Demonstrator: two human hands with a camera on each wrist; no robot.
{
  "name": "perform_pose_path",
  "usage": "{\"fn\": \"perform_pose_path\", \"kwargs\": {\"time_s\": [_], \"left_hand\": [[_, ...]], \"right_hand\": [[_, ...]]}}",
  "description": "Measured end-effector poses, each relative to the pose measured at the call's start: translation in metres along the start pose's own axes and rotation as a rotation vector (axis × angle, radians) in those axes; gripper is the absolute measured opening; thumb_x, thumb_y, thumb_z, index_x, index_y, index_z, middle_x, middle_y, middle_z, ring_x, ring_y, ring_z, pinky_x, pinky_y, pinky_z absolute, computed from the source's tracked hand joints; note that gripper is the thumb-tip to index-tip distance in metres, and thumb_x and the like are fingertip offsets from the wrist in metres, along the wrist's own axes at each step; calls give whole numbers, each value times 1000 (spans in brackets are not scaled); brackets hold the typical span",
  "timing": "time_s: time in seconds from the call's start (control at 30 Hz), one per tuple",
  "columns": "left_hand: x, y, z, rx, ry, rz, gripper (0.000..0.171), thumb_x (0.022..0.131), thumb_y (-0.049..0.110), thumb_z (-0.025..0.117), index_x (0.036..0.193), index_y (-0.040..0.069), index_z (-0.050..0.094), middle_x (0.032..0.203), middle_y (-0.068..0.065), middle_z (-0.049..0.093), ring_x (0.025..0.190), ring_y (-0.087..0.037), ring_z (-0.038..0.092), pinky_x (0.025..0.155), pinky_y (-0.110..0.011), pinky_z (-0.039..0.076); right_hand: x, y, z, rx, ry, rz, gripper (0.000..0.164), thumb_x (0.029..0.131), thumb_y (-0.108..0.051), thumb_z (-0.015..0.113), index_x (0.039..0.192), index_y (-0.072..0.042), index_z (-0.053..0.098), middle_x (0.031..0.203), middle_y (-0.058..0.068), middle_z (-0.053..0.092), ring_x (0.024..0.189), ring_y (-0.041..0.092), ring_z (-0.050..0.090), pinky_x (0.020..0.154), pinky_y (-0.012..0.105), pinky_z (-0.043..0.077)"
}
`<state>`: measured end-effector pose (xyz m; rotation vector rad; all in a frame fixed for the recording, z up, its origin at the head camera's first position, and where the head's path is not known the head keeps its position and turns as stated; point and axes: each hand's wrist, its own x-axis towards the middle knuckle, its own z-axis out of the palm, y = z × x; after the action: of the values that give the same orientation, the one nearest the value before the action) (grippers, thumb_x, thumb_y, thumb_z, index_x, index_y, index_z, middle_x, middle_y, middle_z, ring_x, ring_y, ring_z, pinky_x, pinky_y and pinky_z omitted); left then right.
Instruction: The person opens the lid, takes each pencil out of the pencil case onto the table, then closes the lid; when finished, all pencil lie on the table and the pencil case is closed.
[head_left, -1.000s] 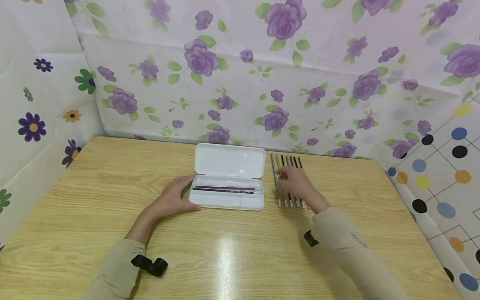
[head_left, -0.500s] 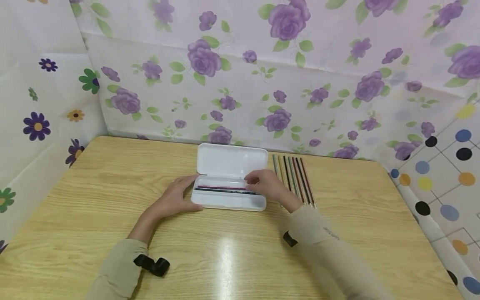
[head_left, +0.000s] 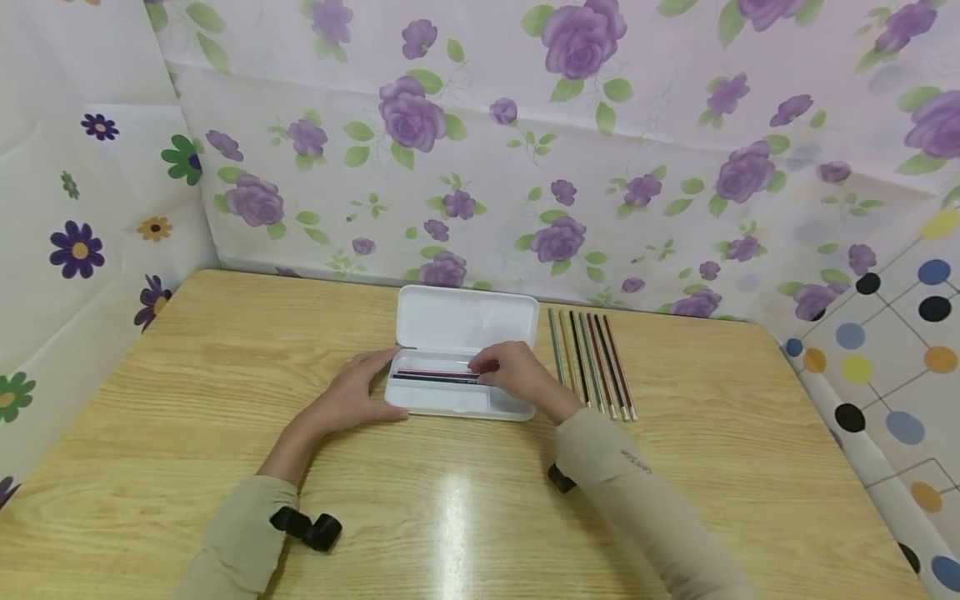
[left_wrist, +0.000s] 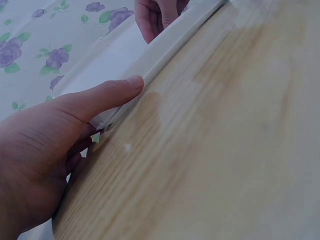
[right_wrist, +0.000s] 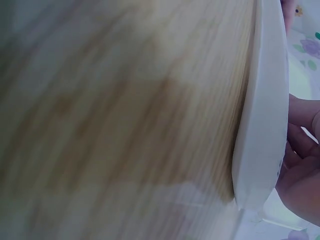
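A white pencil case [head_left: 442, 407] lies with its lid raised on the wooden table. Inside, a pinkish-red pencil [head_left: 435, 372] and a dark pencil [head_left: 431, 379] lie lengthwise. My left hand [head_left: 351, 396] grips the left end of the case, its thumb [left_wrist: 112, 92] against the front wall and its fingers behind. Over the right half of the case, my right hand [head_left: 513, 371] reaches in with curled fingers, the fingertips at the pencils. It covers their right ends. The front wall hides the fingertips in the right wrist view, so a pinch cannot be seen.
Right of the case, several pencils [head_left: 592, 358] lie side by side on the table [head_left: 450, 500], their eraser ends toward me. A flower-patterned sheet [head_left: 480, 167] hangs behind the table's back edge. A dotted sheet [head_left: 892, 400] hangs on the right.
My right hand has left the pencil row, moved left and come down into the case. The row looks the same. My left hand stays on the case's left end.
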<state>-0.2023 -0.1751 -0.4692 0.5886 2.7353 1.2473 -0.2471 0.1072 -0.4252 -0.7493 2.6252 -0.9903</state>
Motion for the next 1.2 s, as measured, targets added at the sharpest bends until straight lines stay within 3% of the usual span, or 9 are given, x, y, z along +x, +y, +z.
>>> {"fn": "perform_pose_path", "kwargs": {"time_s": [0.2,0.53,0.73,0.93,1.2], "left_hand": [[0,2,0,-1,-4,-11,98,72,42,85,150,10,36,149,-17,38,135,-41,27,105,-62,23],[-1,3,-1,-17,-3,-10,97,72,41,85,150,10,36,149,-16,38,136,-41,27,105,-62,22],[-1,3,-1,-13,-7,-26,100,71,40,85,151,9,34,149,-18,36,136,-41,25,105,-62,22],[0,3,-1,-1,-3,-23,100,71,41,85,151,8,33,149,-18,36,136,-42,25,105,-62,22],[-1,1,-2,-6,-9,-27,101,72,43,84,151,10,33,149,-18,35,137,-41,24,105,-62,23]], "right_hand": [[2,-3,3,-22,-17,14,18,86,5,69,103,0,74,97,9,72,93,21,66,82,27,52],[7,-10,3,-169,-55,-26,17,85,9,67,94,-2,75,90,6,71,91,20,65,82,29,52],[6,-13,1,-237,-79,-58,19,88,8,64,97,-2,76,92,7,71,95,23,64,85,34,51],[6,-14,3,-247,-83,-45,19,89,8,62,100,-1,75,95,8,71,95,23,65,83,32,52],[5,-13,-1,-208,9,-85,19,90,8,60,102,0,73,96,9,67,93,23,63,82,32,52]]}}
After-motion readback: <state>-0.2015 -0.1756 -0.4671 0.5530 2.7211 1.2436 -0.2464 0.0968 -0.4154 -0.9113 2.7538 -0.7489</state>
